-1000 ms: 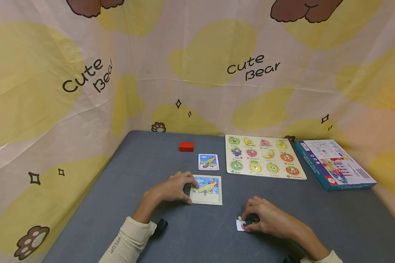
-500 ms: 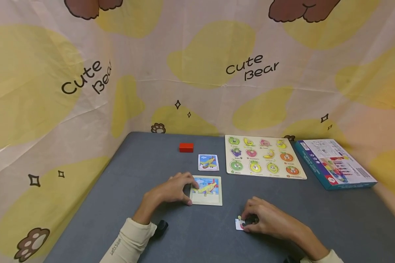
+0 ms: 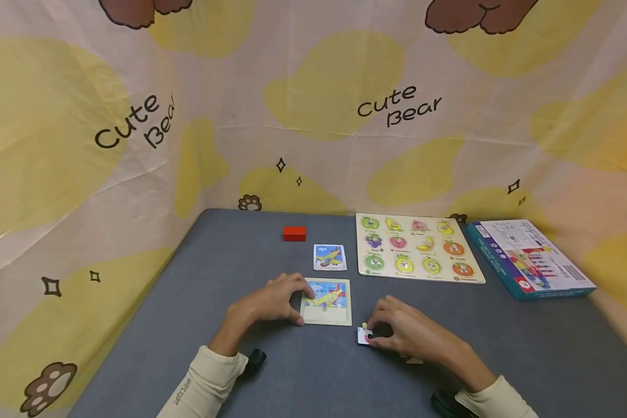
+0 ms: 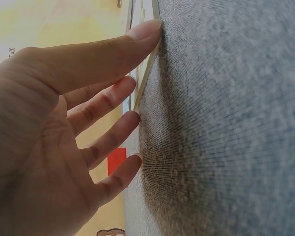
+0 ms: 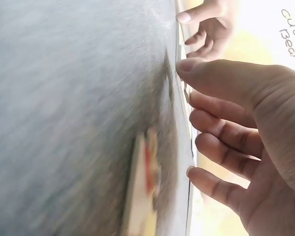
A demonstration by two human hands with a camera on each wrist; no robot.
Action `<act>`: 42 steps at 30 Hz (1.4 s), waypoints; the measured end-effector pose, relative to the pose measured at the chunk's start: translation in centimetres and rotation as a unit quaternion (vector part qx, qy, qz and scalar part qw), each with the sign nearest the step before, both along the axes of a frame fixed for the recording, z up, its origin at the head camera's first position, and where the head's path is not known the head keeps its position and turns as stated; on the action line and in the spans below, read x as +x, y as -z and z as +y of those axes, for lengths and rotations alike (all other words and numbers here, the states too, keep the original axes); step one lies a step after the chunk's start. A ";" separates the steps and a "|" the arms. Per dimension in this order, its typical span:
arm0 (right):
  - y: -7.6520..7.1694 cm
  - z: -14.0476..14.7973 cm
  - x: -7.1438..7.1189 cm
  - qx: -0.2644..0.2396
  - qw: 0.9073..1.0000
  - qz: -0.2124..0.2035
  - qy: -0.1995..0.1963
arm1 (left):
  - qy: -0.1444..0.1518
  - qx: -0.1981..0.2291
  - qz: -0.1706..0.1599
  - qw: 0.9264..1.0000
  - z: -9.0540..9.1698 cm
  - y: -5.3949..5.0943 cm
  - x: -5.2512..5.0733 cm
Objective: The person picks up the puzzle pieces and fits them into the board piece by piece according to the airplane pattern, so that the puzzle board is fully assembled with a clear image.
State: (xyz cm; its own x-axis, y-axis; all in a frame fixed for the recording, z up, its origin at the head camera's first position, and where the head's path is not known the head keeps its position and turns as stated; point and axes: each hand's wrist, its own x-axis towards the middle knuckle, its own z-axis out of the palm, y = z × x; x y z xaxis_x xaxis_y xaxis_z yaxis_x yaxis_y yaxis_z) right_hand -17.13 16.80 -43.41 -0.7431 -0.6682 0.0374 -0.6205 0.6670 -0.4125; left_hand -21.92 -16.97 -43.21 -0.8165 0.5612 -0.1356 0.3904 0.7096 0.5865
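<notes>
Nearest, on the desk and mostly behind the right wrist: a second piece, with only a bit of pale edge in sight, and too blurry in the right wrist view to make out its picture. Next, the right hand, thumb and fingers pinched on a small puzzle piece, white with a dab of red and a yellow knob on the far side. Partly covered by the fingers, so hard to tell its whole shape or its long side; hard to tell, too, if up in the air or touching the desk. Most to mind now: the puzzle tray, farther away and to the left of the right fingers, apart from the piece, with its near right corner closest. Inside, along the near side, a bare strip, longest from left to right. Over on the tray's left edge, the left hand, thumb and fingers spread apart, tips touching the tray and hiding a little of the plane picture. Past the tray, a small plane card; off to the right, a fruit board and a flat box with print too tiny to read. Farther back, a red block. Last, a yellow-blotched cloth, with brown bears cut off at the top.
</notes>
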 end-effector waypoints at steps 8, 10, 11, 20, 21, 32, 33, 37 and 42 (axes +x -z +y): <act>-0.1 -2.4 -1.1 0.007 0.999 0.040 -0.007 | -0.003 0.001 -0.006 1.000 0.0 -0.1 0.1; -0.1 -3.1 -1.3 0.005 0.999 0.046 -0.010 | -0.003 0.002 -0.005 1.000 0.0 -0.1 0.1; 0.0 -3.4 -1.4 0.004 0.999 0.048 -0.012 | -0.003 0.003 -0.005 1.000 0.0 -0.1 0.1; 0.2 -5.8 -2.4 -0.018 0.998 0.065 -0.020 | -0.002 0.004 -0.003 1.000 0.0 0.0 0.0; 0.2 -6.0 -2.6 -0.023 0.997 0.069 -0.022 | -0.001 0.004 -0.001 1.000 -0.1 0.0 0.0; 0.7 -8.2 -3.8 -0.038 0.996 0.071 -0.030 | 0.001 0.003 0.006 1.000 -0.1 0.1 -0.1; 0.8 -8.4 -3.9 -0.038 0.996 0.071 -0.030 | 0.002 0.004 0.007 1.000 -0.1 0.1 -0.1; 0.9 -8.9 -4.0 -0.031 0.997 0.070 -0.030 | 0.003 0.008 0.006 1.000 -0.1 0.0 -0.1; 1.0 -9.5 -4.0 -0.019 0.998 0.062 -0.025 | 0.004 0.010 0.007 1.000 -0.1 0.0 -0.1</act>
State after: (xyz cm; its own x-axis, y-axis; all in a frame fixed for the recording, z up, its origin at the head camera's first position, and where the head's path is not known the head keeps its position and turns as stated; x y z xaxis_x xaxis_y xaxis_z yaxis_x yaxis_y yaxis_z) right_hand -21.15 7.31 -44.42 -0.6973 -0.7004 0.1524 -0.7000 0.6198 -0.3547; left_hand -22.03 -17.10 -43.23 -0.8131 0.5710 -0.1131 0.4048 0.6944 0.5950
